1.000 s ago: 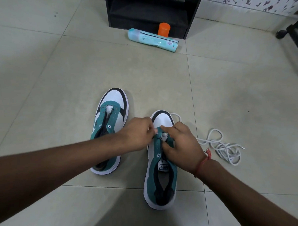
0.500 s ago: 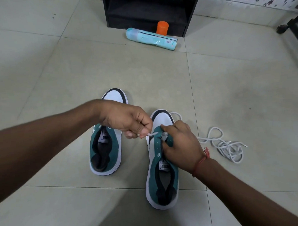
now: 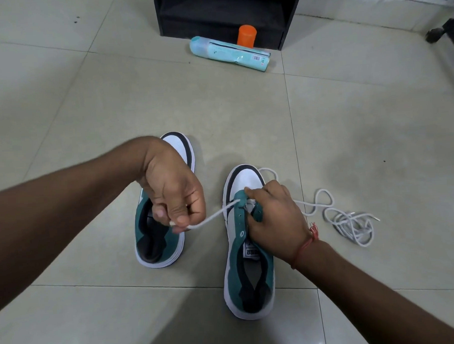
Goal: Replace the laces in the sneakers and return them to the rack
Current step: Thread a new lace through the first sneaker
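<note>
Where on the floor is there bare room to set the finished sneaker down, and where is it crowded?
Bare tile lies between the sneakers' toes and the blue packet by the rack, and at far left. Crowded: the loose lace coils right of the right sneaker; only a narrow gap separates it from the left sneaker.

Left hand [image 3: 173, 189] drawn back leftward; lace [image 3: 212, 218] now pulled farther through eyelet.

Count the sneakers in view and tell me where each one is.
2. One sneaker sits under the left hand; the other sneaker is held by the right hand.
</note>
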